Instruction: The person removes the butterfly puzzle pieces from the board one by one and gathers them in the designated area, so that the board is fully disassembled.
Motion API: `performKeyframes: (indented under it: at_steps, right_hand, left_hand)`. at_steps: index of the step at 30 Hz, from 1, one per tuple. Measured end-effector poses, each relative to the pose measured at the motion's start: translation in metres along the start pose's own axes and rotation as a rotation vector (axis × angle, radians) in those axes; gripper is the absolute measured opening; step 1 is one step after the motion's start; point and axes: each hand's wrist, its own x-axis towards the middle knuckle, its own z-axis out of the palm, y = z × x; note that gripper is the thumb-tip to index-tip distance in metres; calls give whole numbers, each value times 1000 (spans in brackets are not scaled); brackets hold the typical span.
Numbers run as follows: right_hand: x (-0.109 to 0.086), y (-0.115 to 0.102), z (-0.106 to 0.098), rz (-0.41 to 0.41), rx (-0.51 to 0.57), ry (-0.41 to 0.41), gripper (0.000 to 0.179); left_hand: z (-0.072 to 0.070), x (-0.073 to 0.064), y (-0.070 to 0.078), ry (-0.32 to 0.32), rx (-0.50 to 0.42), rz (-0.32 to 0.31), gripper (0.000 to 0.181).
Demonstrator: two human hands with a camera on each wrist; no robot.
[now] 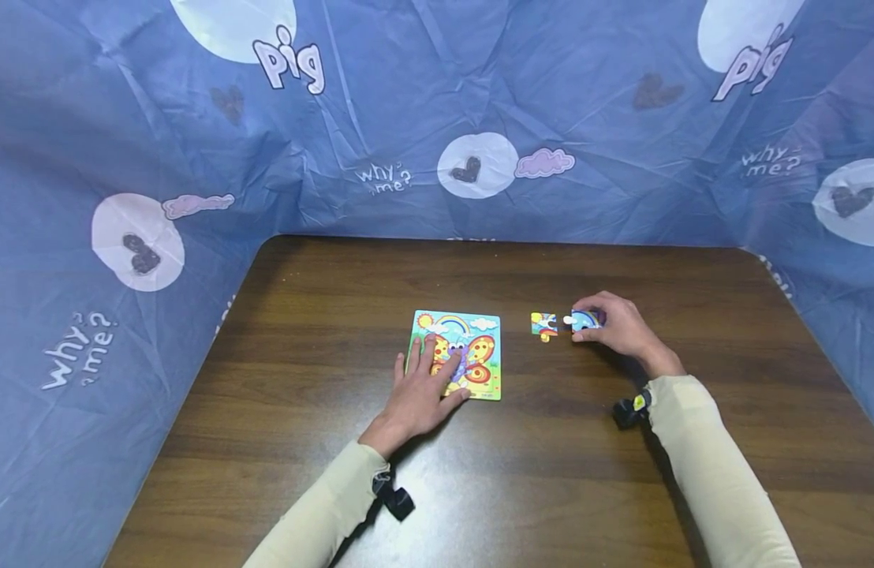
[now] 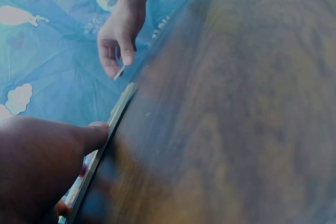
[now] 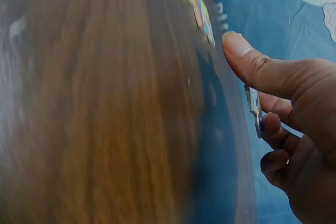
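Observation:
A square butterfly jigsaw puzzle in a pale-edged tray lies at the middle of the table. My left hand rests on its left part with the fingers spread and fairly straight, covering some of the picture. Over to the right, my right hand pinches a blue jigsaw piece with a rainbow arc between thumb and fingers. In the right wrist view that piece is partly hidden by the fingers. Another jigsaw piece, with a yellow sun, lies just left of it on the table.
The brown wooden table has rounded far corners. A blue printed cloth hangs behind it and along both sides. Black camera straps sit at both wrists, close to the tabletop.

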Motion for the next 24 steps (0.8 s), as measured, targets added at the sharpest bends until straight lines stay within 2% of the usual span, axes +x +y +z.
performKeyframes:
  at_steps: [11,19,24]
  right_hand:
    - [-3,17,-4,48,-47,-35,47]
    - [0,27,-2,33,-9,-46,45]
    - [2,29,-2,57,19,-80,44]
  left_hand:
    - [1,0,-1,5,7,7,68]
    - [0,-1,0,12,1,12,67]
    - [0,-1,0,7,3,10,67]
